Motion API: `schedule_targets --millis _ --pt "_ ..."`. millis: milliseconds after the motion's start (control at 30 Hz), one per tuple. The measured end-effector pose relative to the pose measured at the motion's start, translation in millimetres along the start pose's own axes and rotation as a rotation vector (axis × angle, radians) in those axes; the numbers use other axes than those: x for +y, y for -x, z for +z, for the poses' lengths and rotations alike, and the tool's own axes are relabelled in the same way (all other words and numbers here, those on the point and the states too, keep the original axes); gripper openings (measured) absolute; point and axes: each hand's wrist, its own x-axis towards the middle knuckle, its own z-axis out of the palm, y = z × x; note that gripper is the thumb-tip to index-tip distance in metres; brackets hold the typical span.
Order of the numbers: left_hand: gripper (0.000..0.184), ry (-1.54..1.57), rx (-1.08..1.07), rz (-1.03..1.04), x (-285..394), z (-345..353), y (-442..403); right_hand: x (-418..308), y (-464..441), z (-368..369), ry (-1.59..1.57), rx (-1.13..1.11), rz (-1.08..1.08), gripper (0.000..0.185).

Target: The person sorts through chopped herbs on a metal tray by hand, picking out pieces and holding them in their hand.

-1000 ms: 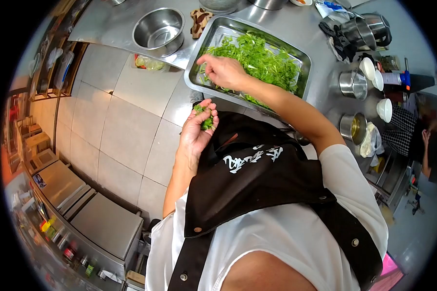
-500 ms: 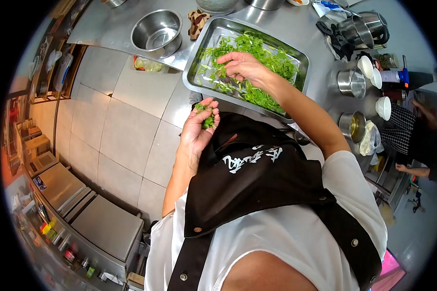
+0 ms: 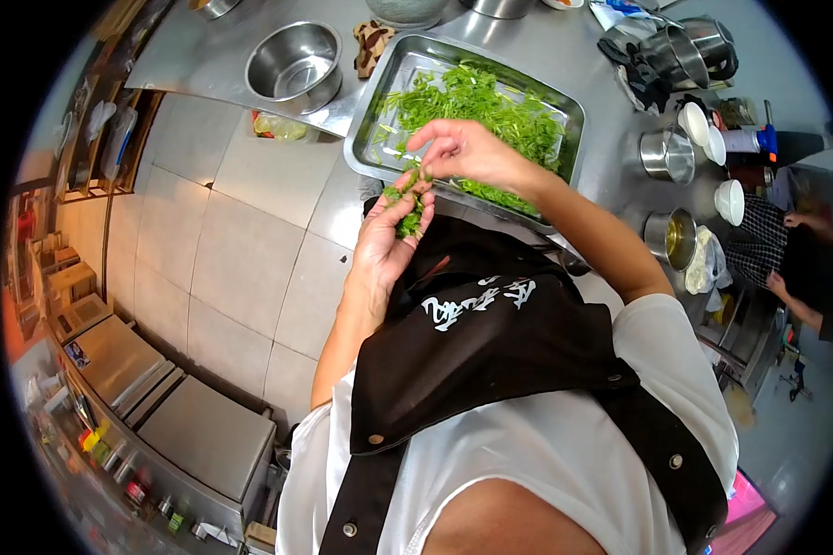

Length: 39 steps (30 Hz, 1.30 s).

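Note:
Chopped green herbs (image 3: 500, 106) lie spread in a rectangular steel tray (image 3: 574, 153) on the metal counter. Below the tray's near left corner, my left hand (image 3: 387, 231) is closed around a small bunch of herb leaves (image 3: 409, 220), palm turned up. My right hand (image 3: 458, 153) is just above it, over the tray's near edge, its thumb and fingertips pinched on a bit of green at the tips of my left fingers. The palm of my right hand hides part of the herbs in the tray.
A steel bowl (image 3: 294, 67) and a patterned cloth (image 3: 373, 48) are left of the tray. Steel pots (image 3: 666, 155) and white bowls (image 3: 729, 202) line the right side. Another person (image 3: 805, 268) stands at the far right. A bag (image 3: 282, 127) lies below the counter edge.
My right hand has come from over the tray down to my left hand, and its fingers have closed together. My left hand has risen slightly to the right, still holding the herb leaves.

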Motion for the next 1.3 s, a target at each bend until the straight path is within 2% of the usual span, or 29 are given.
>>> schedule_targets --millis 67,100,167,267,300,367,433,567,667,800,900,933,1067,1200,1300 --pt "0.039 -0.010 -0.001 -0.005 -2.2 -2.9 -2.6 1.3 7.9 11.6 0.141 0.024 -0.121 0.031" --pt "0.039 -0.015 0.000 -0.007 -3.0 -4.0 -3.1 -5.5 14.2 18.9 0.118 0.038 -0.088 0.031" --pt "0.036 -0.014 0.056 -0.028 -4.0 -3.1 -3.4 -10.9 21.0 25.5 0.671 0.147 -0.231 0.030" --pt "0.032 -0.008 0.101 -0.039 -4.5 -8.1 -3.5 -12.9 24.7 17.3 0.431 0.153 -0.177 0.031" --pt "0.030 0.002 0.092 -0.039 -4.2 -9.4 -2.6 -10.8 21.2 4.7 0.389 0.220 -0.281 0.030" --pt "0.029 0.017 0.097 -0.040 -4.1 -11.5 -0.6 0.9 11.8 -30.9 0.253 0.310 -0.151 0.032" --pt "0.028 0.020 0.122 -0.041 -0.8 -13.6 2.2 14.5 5.5 -63.1 0.279 0.354 0.009 0.033" --pt "0.028 0.052 0.106 -0.026 1.7 -16.6 6.0 23.8 -4.8 -70.4 0.197 0.319 0.212 0.041" --pt "0.027 0.037 0.112 -0.021 2.7 -17.7 6.2 28.7 -22.5 -55.0 0.220 0.283 0.138 0.047" --pt "0.026 0.047 0.119 -0.015 2.2 -19.4 4.7 19.9 -40.2 -23.8 0.489 0.227 0.155 0.043" --pt "0.026 0.052 0.115 -0.007 2.7 -21.4 6.6 13.6 -38.9 -18.7 0.144 0.219 0.084 0.041" --pt "0.026 0.060 0.108 -0.006 3.3 -24.9 7.3 5.7 -36.9 -21.6 0.232 0.294 0.091 0.041" --pt "0.027 0.076 0.113 0.003 4.9 -34.4 10.1 22.4 -32.5 -59.9 0.186 0.413 0.023 0.038" --pt "0.024 0.072 0.093 0.025 6.9 -36.3 11.7 34.4 -20.9 -75.4 0.261 0.428 0.105 0.037" --pt "0.023 0.076 0.027 0.021 7.6 -33.9 10.6 48.9 -15.8 -75.9 0.493 0.419 0.095 0.037"
